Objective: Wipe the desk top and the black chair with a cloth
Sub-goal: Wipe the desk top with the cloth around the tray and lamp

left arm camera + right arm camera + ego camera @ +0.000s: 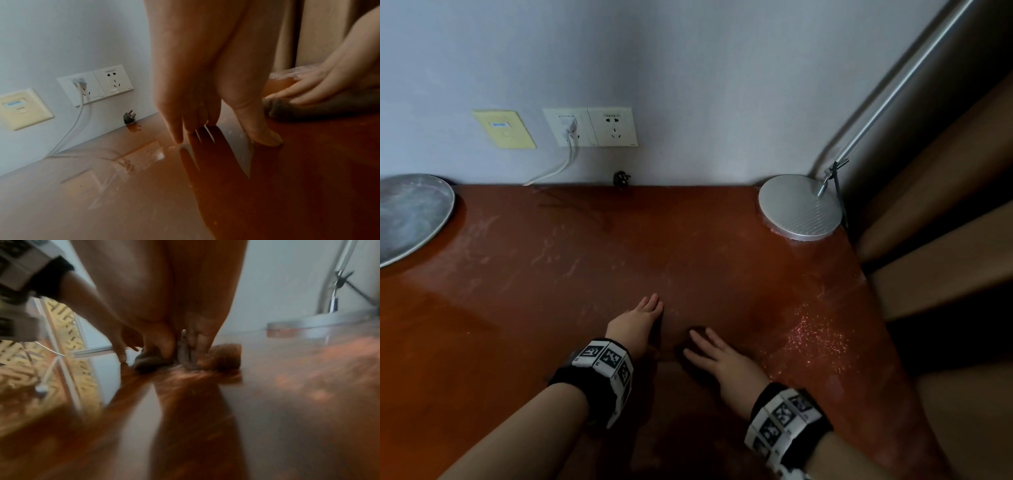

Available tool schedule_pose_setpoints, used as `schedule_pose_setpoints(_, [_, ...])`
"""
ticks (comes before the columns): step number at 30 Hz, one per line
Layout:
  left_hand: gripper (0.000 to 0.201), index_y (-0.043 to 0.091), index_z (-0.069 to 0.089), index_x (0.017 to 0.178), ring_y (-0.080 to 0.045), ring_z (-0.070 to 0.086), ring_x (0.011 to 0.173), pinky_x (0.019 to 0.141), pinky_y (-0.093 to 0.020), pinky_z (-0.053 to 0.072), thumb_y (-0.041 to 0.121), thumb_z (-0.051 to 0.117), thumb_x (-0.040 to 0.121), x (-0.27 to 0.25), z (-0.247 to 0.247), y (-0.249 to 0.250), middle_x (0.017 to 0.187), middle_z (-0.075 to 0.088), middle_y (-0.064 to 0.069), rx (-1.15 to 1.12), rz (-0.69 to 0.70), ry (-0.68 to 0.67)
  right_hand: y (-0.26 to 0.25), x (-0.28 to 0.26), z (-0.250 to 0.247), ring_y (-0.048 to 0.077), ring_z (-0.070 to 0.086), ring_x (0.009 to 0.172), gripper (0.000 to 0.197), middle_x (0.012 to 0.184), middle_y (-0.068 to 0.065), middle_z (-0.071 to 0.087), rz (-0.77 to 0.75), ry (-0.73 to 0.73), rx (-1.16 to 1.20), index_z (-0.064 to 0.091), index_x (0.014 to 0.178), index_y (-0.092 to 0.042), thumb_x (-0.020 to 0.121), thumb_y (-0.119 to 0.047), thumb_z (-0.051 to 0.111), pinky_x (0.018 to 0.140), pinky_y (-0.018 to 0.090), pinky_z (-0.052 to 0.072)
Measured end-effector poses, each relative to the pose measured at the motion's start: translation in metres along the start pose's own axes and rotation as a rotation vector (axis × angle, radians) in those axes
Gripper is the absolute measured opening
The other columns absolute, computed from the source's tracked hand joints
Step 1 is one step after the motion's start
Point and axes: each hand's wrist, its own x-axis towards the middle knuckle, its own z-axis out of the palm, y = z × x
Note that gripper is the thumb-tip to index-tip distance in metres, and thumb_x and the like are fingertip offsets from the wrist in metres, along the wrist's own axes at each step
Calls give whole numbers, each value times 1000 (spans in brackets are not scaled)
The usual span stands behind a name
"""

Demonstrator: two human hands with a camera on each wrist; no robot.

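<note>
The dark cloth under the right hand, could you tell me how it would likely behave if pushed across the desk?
The cloth looks soft and bunched, so probably floppy. Under the flat right hand, it should slide easily over the glossy desk top.

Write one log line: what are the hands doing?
left hand flat on desk top | right hand presses cloth | wiping
</note>
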Motion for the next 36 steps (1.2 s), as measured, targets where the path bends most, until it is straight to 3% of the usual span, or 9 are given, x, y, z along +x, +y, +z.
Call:
schedule_pose_setpoints(6, [93, 15, 1, 152, -17, 0, 147, 116, -34, 21, 27, 66, 87, -5, 3, 4, 159, -9, -1, -2, -31, -15, 62, 0, -14, 21, -13, 145, 87, 154, -7, -23, 354, 123, 32, -5, 149, -30, 86, 15, 34, 106, 26, 35])
schedule_pose_setpoints(8, [88, 15, 3, 152, -18, 2, 147, 115, -34, 21, 25, 64, 89, -5, 2, 9, 159, -8, -2, 6, -36, -7, 42, -4, -5, 25, -21, 142, 83, 146, -4, -34, 339, 77, -40, -13, 148, -27, 89, 10, 32, 108, 31, 34])
schedule_pose_setpoints(12, [94, 19, 2, 152, -20, -2, 147, 117, -35, 12, 33, 67, 85, -9, 8, 24, 159, -9, -1, 32, 56, -33, 5, -24, 21, 13, -29, 136, 74, 139, -14, -37, 136, -17, -29, -8, 148, -36, 96, -5, 35, 110, 51, 30])
schedule_pose_setpoints(15, [103, 18, -2, 152, -20, -3, 146, 118, -35, 11, 39, 70, 81, -18, 17, 37, 159, -12, 0, 39, 129, -69, 32, -31, 18, 18, -17, 144, 64, 143, -12, -31, 115, 28, -31, 3, 150, -34, 100, -10, 34, 113, 31, 26])
schedule_pose_setpoints(18, [106, 18, -2, 152, -17, -4, 146, 115, -37, 25, 39, 72, 79, -33, 28, 43, 158, -16, 3, -8, 122, -73, 59, -30, 8, 20, -11, 145, 54, 155, -4, -19, 274, 108, -6, 3, 150, -29, 103, -20, 28, 114, 25, 19])
schedule_pose_setpoints(21, [102, 17, -4, 152, -14, -8, 146, 106, -36, 40, 34, 70, 83, -51, 43, 44, 156, -20, 5, -4, 101, -70, 52, -24, 18, 22, -16, 144, 52, 156, -3, -20, 335, 98, 11, 0, 150, -28, 104, -28, 23, 117, 38, 19])
schedule_pose_setpoints(26, [94, 17, -6, 151, -14, -11, 145, 104, -31, 41, 16, 64, 89, -70, 66, 50, 155, -23, 5, -17, 64, -29, -3, -42, 53, 14, -26, 139, 61, 145, -14, -35, 207, 5, 9, -3, 148, -38, 102, -19, 31, 111, 58, 20])
schedule_pose_setpoints(31, [96, 16, -5, 152, -14, -8, 146, 105, -31, 41, 18, 66, 87, -73, 70, 54, 157, -20, 4, -48, 31, 2, 19, -48, 36, 17, -13, 145, 77, 152, -11, -23, 163, 41, 1, 8, 149, -36, 91, 8, 33, 105, 28, 34])
schedule_pose_setpoints(36, [94, 18, -2, 152, -12, -8, 146, 107, -31, 39, 19, 66, 87, -80, 78, 53, 157, -17, 4, -70, 7, 33, 45, -32, 28, 23, -9, 145, 65, 158, -5, -13, 320, 90, 31, 9, 150, -31, 97, -2, 31, 111, 37, 30])
